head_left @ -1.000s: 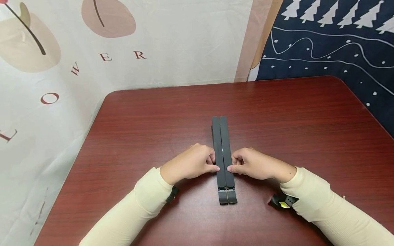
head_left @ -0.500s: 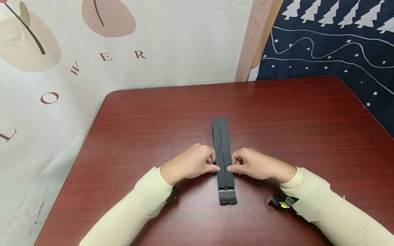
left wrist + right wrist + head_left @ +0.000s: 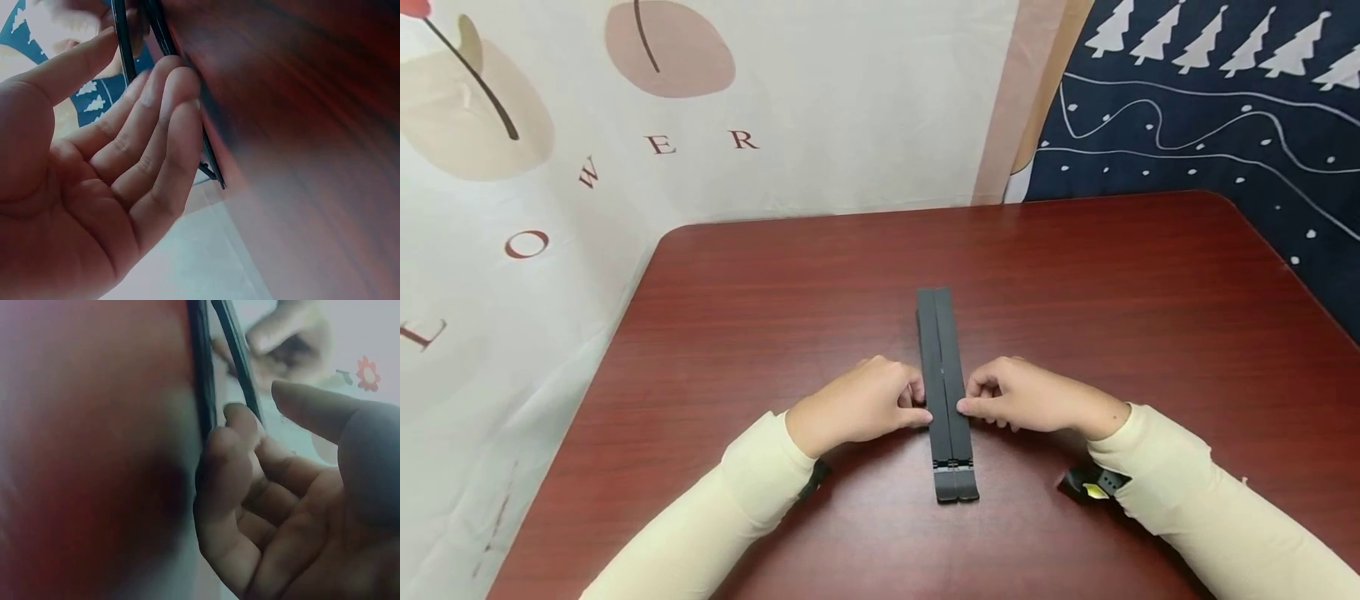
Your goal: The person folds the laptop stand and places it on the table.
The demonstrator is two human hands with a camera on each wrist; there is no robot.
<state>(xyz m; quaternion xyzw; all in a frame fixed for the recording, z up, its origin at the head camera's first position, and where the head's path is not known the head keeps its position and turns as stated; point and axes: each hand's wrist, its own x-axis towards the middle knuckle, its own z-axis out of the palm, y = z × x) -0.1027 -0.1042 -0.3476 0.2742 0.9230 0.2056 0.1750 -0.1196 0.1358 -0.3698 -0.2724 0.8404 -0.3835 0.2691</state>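
A dark grey folded laptop stand (image 3: 934,358) lies lengthwise on the table, its two long bars side by side and its hinged lips toward me. My left hand (image 3: 865,404) pinches the stand's left edge, thumb on top and fingers bent at the side. On the opposite edge, my right hand (image 3: 1030,400) holds the right bar likewise, its thumb tip barely over the top. In the left wrist view the thumb meets the upper bar (image 3: 125,47). The right wrist view is blurred; its fingertips are close to the lower bar (image 3: 203,362).
The reddish-brown wooden table (image 3: 790,275) has rounded far corners. Behind it hang a white cloth (image 3: 850,100) with printed letters and a navy cloth (image 3: 1187,117) with white trees. A dark device (image 3: 1082,483) sits under the right wrist.
Both thumbs have drawn back slightly from the stand's middle line toward its outer edges. The right hand has turned a little. The head view has tilted slightly; the stand stays in place.
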